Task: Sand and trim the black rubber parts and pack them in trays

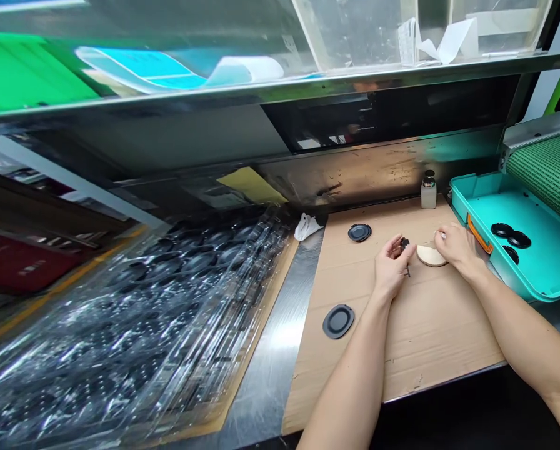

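Observation:
My left hand (390, 265) is closed, pinching a small black part (405, 244) between thumb and fingers; a thin dark piece (408, 272) sticks out below the thumb. To its right my right hand (455, 245) is curled shut at the edge of a cream-coloured round pad (430, 256). Whatever its fingertips hold, if anything, is too small to make out. Behind my left hand lies a black round lid-like piece (359, 232) with a small tab. Nearer to me, beside my left forearm, a dark grey round piece (339, 321) rests on the cardboard (430, 337).
Clear plastic trays (205, 337) with many black round parts cover the left side. A turquoise bin (552, 275) at right holds several black discs (519, 239). A small bottle (429, 192) stands at the back near crumpled white tissue (307, 227). A metal shelf edge (280, 87) crosses above.

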`<control>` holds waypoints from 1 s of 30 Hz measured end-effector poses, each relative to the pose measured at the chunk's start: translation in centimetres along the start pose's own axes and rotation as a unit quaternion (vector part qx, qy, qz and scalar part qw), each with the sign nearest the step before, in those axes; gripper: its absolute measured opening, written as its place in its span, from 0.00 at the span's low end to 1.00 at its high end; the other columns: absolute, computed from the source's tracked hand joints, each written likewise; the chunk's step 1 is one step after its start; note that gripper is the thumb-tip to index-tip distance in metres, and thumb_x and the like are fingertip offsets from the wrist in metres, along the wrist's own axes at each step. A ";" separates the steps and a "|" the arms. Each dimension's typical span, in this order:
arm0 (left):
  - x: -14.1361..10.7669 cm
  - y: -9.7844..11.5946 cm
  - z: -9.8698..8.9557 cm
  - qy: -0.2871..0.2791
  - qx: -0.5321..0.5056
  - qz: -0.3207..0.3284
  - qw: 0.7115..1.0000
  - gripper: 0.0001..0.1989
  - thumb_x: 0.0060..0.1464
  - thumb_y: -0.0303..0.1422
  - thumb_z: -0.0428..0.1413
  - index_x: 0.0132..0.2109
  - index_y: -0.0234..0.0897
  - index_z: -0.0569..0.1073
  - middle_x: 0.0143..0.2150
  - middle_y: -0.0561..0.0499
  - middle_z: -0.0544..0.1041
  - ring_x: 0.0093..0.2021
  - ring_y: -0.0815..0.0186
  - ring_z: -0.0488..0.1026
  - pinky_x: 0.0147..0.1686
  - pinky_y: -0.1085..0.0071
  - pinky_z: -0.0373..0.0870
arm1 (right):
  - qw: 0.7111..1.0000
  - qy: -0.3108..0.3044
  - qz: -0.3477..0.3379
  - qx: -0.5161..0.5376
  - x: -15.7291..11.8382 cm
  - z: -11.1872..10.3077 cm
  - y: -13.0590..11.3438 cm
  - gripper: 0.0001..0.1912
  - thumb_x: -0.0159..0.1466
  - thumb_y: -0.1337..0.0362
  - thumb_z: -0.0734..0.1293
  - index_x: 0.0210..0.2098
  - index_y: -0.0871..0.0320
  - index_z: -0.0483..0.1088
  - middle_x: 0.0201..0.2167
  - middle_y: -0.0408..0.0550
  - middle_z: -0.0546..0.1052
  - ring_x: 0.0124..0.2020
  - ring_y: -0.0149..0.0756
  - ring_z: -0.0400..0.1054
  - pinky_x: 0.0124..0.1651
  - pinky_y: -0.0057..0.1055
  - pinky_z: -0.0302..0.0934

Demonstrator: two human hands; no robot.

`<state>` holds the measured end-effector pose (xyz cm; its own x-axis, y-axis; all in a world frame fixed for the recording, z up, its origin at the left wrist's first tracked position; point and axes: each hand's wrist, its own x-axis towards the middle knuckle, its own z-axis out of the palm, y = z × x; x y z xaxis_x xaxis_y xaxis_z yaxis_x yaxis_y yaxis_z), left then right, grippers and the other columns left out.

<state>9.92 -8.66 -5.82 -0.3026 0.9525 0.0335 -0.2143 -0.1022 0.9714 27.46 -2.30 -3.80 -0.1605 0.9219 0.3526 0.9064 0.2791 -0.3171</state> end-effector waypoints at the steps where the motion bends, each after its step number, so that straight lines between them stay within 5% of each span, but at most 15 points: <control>1: -0.1 -0.1 0.0 0.017 0.043 0.048 0.998 0.35 0.42 0.40 0.74 0.57 0.40 0.75 0.54 0.42 0.78 0.53 0.59 0.77 0.52 0.66 0.74 | 1.000 0.008 -0.001 -0.019 0.0 -0.1 0.0 0.14 0.69 0.63 0.62 0.44 0.57 0.79 0.46 0.58 0.79 0.48 0.49 0.69 0.48 0.40 0.60; 4: -0.5 0.0 0.2 0.050 0.131 0.157 0.978 0.40 0.40 0.35 0.74 0.62 0.43 0.73 0.56 0.43 0.78 0.60 0.55 0.72 0.62 0.62 0.67 | 0.998 0.022 -0.054 -0.035 -0.4 -0.7 -0.4 0.15 0.68 0.58 0.64 0.48 0.56 0.78 0.51 0.60 0.76 0.53 0.54 0.65 0.53 0.45 0.58; 9: -0.9 0.8 0.3 0.091 0.152 0.213 0.961 0.45 0.41 0.33 0.74 0.66 0.44 0.68 0.55 0.43 0.78 0.60 0.54 0.73 0.61 0.60 0.67 | 0.976 -0.140 -0.168 -0.012 -1.3 -1.2 -1.5 0.14 0.66 0.54 0.68 0.47 0.53 0.77 0.45 0.54 0.79 0.47 0.48 0.71 0.50 0.39 0.60; 11: -0.9 1.0 0.3 0.099 0.151 0.217 0.959 0.44 0.41 0.33 0.74 0.66 0.44 0.68 0.55 0.43 0.78 0.60 0.54 0.72 0.61 0.61 0.67 | 0.971 -0.160 -0.177 -0.023 -1.4 -1.0 -1.5 0.16 0.65 0.55 0.69 0.50 0.53 0.76 0.46 0.55 0.78 0.47 0.50 0.72 0.49 0.40 0.60; 21: -0.9 1.0 0.2 0.069 0.170 0.182 0.966 0.45 0.43 0.36 0.73 0.67 0.46 0.65 0.60 0.42 0.74 0.65 0.52 0.66 0.66 0.59 0.60 | 0.984 -0.124 -0.129 -0.018 -1.4 0.4 -1.9 0.19 0.67 0.51 0.67 0.52 0.55 0.75 0.48 0.58 0.77 0.51 0.53 0.71 0.52 0.42 0.59; 30: -0.7 0.1 0.2 0.075 0.209 0.256 0.941 0.44 0.49 0.38 0.70 0.70 0.44 0.61 0.59 0.42 0.76 0.60 0.55 0.72 0.63 0.61 0.64 | 0.985 -0.120 -0.125 -0.017 -1.5 0.5 -2.3 0.19 0.69 0.50 0.66 0.52 0.54 0.74 0.47 0.55 0.77 0.52 0.50 0.70 0.52 0.39 0.59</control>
<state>10.27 -9.33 -5.71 -0.4018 0.7544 0.5191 0.3704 -0.3845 0.8455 25.42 -4.15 -4.07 -0.4634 0.8640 0.1968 0.8392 0.4992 -0.2158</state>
